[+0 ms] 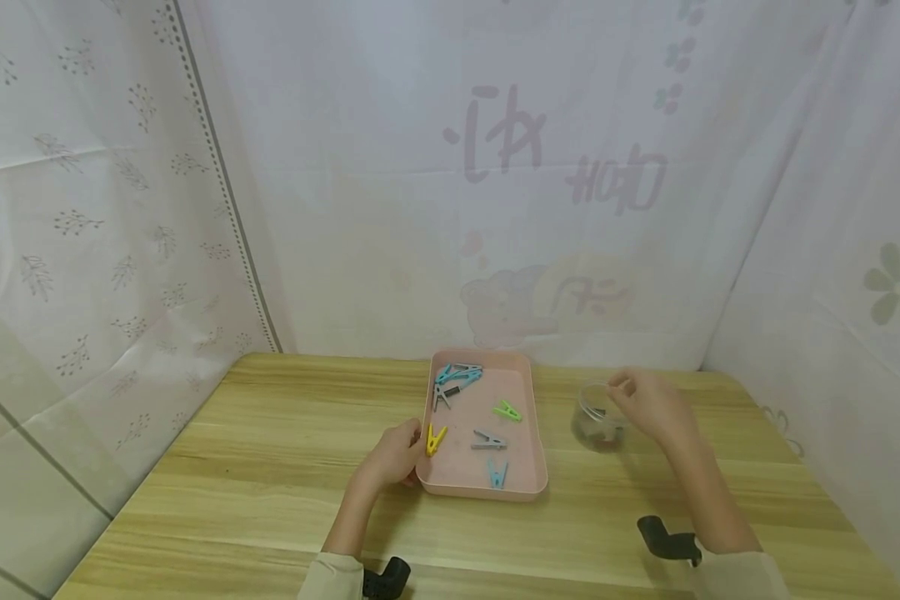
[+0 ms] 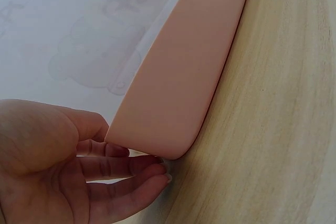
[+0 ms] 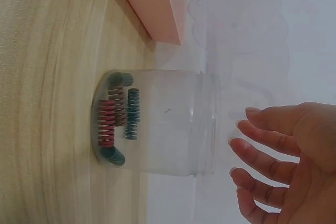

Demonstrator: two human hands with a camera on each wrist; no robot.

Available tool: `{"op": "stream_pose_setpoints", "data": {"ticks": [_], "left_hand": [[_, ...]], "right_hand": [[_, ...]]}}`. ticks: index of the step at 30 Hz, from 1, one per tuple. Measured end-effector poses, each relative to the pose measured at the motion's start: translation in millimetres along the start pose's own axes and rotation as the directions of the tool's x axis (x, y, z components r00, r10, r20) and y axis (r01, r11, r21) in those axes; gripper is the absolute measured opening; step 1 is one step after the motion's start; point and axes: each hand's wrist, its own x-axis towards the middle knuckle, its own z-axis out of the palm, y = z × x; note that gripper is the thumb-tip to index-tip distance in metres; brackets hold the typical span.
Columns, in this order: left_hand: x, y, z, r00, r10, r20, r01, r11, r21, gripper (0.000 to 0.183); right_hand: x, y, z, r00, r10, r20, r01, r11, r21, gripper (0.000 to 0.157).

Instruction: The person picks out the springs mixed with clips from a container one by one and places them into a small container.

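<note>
A pink tray [image 1: 457, 472] holds several plastic clothespins: a yellow one [image 1: 435, 442], a green one [image 1: 507, 411], a grey one [image 1: 489, 441], a light blue one [image 1: 498, 474] and a blue and grey cluster [image 1: 461, 377] at the far end. My left hand [image 1: 397, 454] grips the tray's near left edge between thumb and fingers, clearer in the left wrist view. To the tray's right stands a clear jar [image 1: 596, 432] with several coil springs at its bottom, among them a red spring [image 3: 106, 123]. Just above the jar's mouth is my right hand [image 1: 654, 406], fingers loosely bent, nothing visible in them.
A wood-grain table [image 1: 270, 450] bears the tray and jar. Behind it hangs a pale printed curtain [image 1: 375, 208], with more curtain at both sides. A black wrist mount [image 1: 387, 578] sits at my left sleeve, and another mount [image 1: 667, 540] at the right sleeve.
</note>
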Motion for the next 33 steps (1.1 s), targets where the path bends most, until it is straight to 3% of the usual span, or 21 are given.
{"op": "stream_pose_setpoints", "data": {"ticks": [21,33], "left_hand": [[-0.9,1.8,-1.2,1.0,0.002,0.004,-0.002,1.0,-0.006,0.017],[-0.9,2.5,-1.5,1.0,-0.003,0.008,0.003,1.0,-0.004,0.016]], "right_hand": [[10,-28,-12.8,0.999,-0.007,0.053,0.009,0.999,-0.043,0.041],[20,-44,-4.1,0.998,-0.021,0.066,0.024,0.999,-0.041,0.037]]}}
